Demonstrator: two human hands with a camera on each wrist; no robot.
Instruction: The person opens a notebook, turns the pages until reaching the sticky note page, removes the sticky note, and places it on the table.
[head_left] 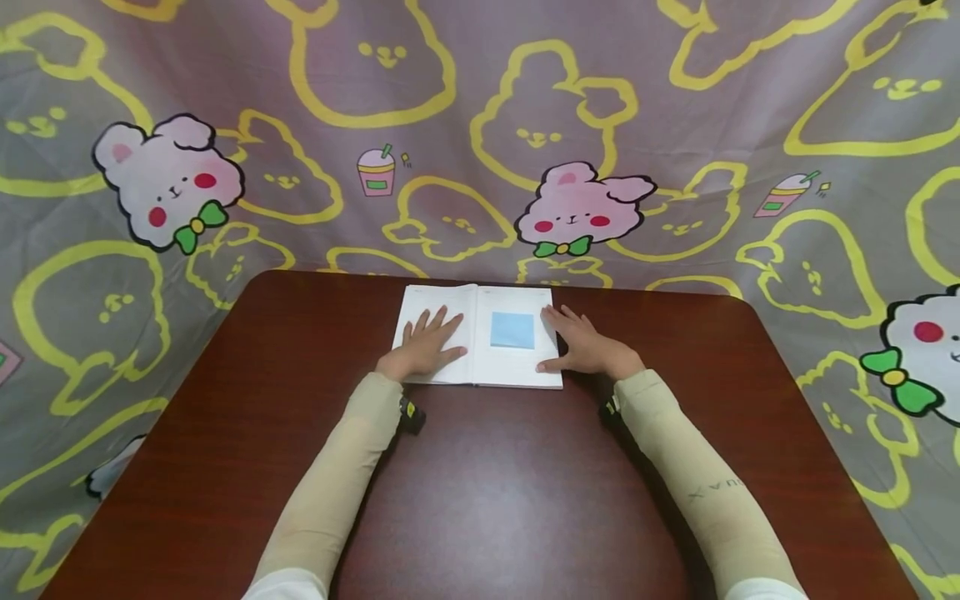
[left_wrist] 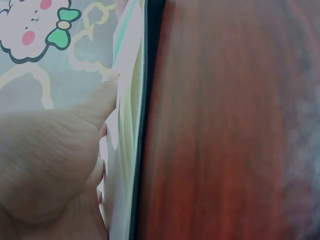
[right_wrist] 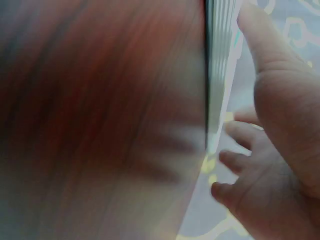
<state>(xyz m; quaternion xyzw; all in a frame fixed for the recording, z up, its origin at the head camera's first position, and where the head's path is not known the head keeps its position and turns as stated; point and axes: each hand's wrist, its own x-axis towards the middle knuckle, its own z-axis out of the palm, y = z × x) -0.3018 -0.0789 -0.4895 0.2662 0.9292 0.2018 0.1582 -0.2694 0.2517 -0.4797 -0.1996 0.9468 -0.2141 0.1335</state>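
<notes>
An open notebook (head_left: 491, 367) lies on the table with its white pages up. On its right page sits a square light-blue sticky note pad (head_left: 512, 331). My left hand (head_left: 426, 346) rests on the left page with its fingers spread. At the right edge of the notebook is my right hand (head_left: 588, 343), fingers extended, its thumb and fingertips by the page's edge. In the left wrist view, the left hand (left_wrist: 50, 155) lies along the page stack above a dark cover. The right wrist view shows the right hand (right_wrist: 280, 125) beside the page edges, its thumb nearest them.
A dark reddish-brown table (head_left: 480, 492) bears the notebook near its far edge. Behind and at both sides hangs a grey curtain (head_left: 450, 150) with yellow outlines and rabbit faces. Small dark devices sit at both wrists, below beige sleeves (head_left: 330, 492).
</notes>
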